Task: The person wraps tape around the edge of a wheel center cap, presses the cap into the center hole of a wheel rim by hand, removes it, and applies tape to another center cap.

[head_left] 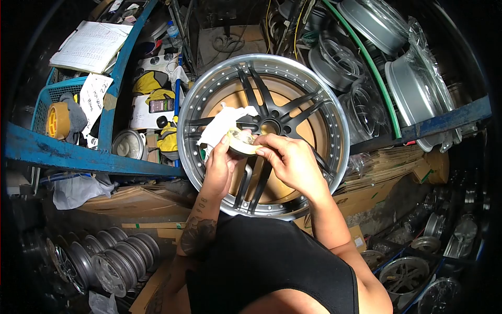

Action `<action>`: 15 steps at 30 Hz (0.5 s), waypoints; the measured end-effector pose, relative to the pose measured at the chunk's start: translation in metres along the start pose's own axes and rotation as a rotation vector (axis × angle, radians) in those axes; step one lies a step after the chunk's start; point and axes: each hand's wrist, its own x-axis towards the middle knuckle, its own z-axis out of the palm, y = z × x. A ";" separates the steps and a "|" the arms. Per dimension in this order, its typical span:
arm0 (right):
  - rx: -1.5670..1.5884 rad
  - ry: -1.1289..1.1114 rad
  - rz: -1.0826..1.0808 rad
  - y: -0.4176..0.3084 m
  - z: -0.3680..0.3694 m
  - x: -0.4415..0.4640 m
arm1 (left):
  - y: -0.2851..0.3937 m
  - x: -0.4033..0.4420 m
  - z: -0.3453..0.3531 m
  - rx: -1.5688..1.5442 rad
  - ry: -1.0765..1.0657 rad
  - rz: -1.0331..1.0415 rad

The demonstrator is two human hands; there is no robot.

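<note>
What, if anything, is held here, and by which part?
A roll, seemingly tape: the left hand grips its left side, the right hand its right edge. Whether the left hand also holds the white sheet cannot be told.

No clearly legible text or numbers

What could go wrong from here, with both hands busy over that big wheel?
The roll of tape, held between the left hand and right hand, might slip and mark the dark-spoked wheel below. The crumpled white cloth, lying over the wheel beside the left hand, could snag on the fingers or slide off.
</note>
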 end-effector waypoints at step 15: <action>0.305 -0.026 0.080 -0.010 -0.009 -0.004 | -0.013 0.008 -0.024 -0.095 0.012 0.111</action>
